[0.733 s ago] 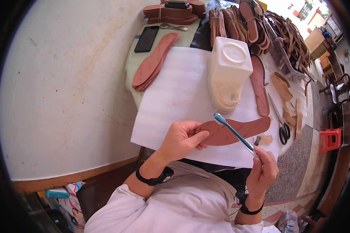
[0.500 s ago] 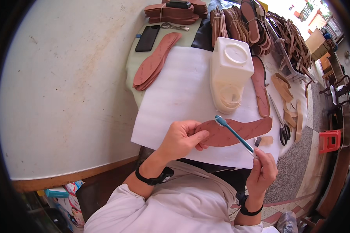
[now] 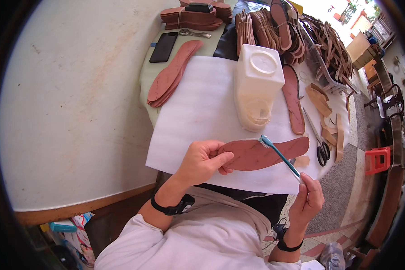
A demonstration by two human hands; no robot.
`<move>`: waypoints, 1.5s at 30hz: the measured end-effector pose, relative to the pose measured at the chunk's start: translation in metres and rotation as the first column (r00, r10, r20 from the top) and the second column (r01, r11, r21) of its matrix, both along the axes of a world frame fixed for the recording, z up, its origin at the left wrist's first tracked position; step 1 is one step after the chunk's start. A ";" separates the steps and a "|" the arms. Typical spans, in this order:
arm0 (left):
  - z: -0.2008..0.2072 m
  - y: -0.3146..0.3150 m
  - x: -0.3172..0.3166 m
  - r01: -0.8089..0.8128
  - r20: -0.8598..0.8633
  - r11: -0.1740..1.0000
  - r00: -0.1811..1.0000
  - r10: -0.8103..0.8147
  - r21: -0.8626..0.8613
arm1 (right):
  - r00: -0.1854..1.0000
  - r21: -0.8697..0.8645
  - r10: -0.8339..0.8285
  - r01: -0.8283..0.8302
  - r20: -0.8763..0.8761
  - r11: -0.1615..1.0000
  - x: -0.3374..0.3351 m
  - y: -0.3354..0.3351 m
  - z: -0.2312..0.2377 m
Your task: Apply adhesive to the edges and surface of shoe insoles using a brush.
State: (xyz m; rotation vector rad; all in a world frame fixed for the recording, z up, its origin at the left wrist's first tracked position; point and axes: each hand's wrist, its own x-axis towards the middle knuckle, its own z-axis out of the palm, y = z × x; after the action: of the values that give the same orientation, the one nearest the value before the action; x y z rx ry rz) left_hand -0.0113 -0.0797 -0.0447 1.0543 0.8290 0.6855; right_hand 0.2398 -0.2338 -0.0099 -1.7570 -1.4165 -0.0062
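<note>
My left hand (image 3: 207, 159) is closed on the left end of a reddish-brown insole (image 3: 252, 156), thumb on top, holding it over the white sheet (image 3: 184, 126). In my right hand (image 3: 308, 195) is the handle of a teal toothbrush (image 3: 281, 156). Its bristled head lies at the far edge of the insole, near the middle; whether it touches cannot be made out. Just beyond stands a whitish plastic container (image 3: 259, 85) with a cut opening low on the side facing me. To its right lies another insole (image 3: 293, 99) with a dark edge.
Black-handled scissors (image 3: 322, 150) and tan scraps (image 3: 318, 100) lie at the right. A fanned stack of insoles (image 3: 175, 74), a phone (image 3: 164, 47) and a watch (image 3: 194, 33) are at the far left. Bundled insoles (image 3: 265, 29) and a bin of straps (image 3: 330, 49) stand behind. A wall (image 3: 76, 112) borders the left.
The toothbrush head has moved to the right along the insole's far edge, from near the left part toward the middle. My right hand has shifted slightly right. The whole view has shifted a little.
</note>
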 end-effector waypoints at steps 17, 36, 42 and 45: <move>0.001 0.001 -0.003 -0.002 0.037 1.000 0.999 0.002 -0.009 | 0.996 -0.030 -0.080 0.081 0.039 0.996 0.020 -0.016 0.006; -0.003 0.003 -0.007 0.002 0.100 1.000 0.995 0.001 -0.022 | 0.971 0.029 -0.177 0.174 0.162 0.984 0.044 -0.021 0.016; -0.003 0.003 -0.007 -0.002 0.121 1.000 0.993 0.005 -0.022 | 0.958 0.039 -0.219 0.215 0.183 0.976 0.053 -0.021 0.015; -0.003 0.004 -0.007 -0.006 0.120 1.000 0.993 0.006 -0.001 | 0.949 0.048 -0.262 0.257 0.177 0.965 0.057 -0.022 0.014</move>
State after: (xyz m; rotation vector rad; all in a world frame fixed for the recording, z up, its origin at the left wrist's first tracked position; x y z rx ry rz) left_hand -0.0185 -0.0757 -0.0479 1.0002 0.7282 0.7465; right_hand 0.2969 -0.2556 0.0037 -1.9506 -1.2932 -0.3317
